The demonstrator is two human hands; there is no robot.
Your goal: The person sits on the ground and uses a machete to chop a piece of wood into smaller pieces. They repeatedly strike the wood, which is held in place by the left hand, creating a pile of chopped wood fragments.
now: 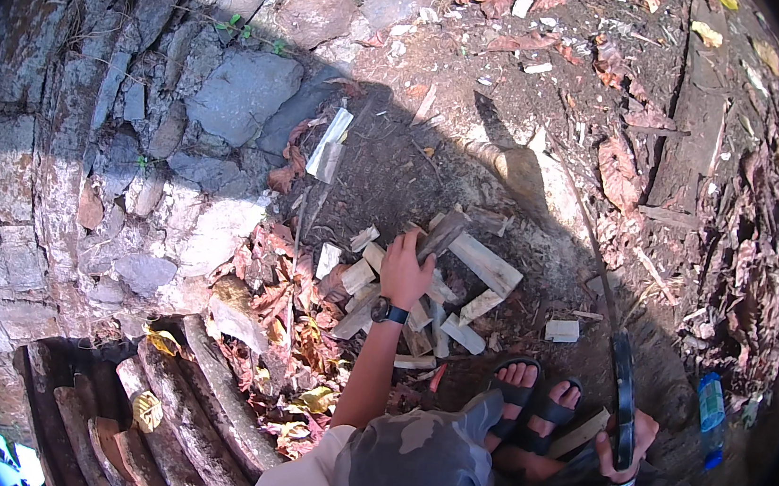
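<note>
My left hand [405, 275], with a dark watch on its wrist, reaches over a heap of split firewood [362, 278]. Its fingers and thumb close around the near end of a dark-barked piece of firewood [445, 234] on top of the heap. Low on the right, my right hand [631, 446] grips the black handle of a machete [624, 381]. The long thin blade points away from me, seen nearly edge-on, over the soil to the right of the heap. Pale split pieces [487, 263] lie crossed beside the left hand.
My sandalled feet [515, 389] are close to the heap. A plastic bottle [711, 419] lies at the right. Stacked logs [192, 403] fill the lower left, beside dry leaves [284, 298]. A stone wall [244, 95] stands left; a wood stump [516, 171] lies beyond the heap.
</note>
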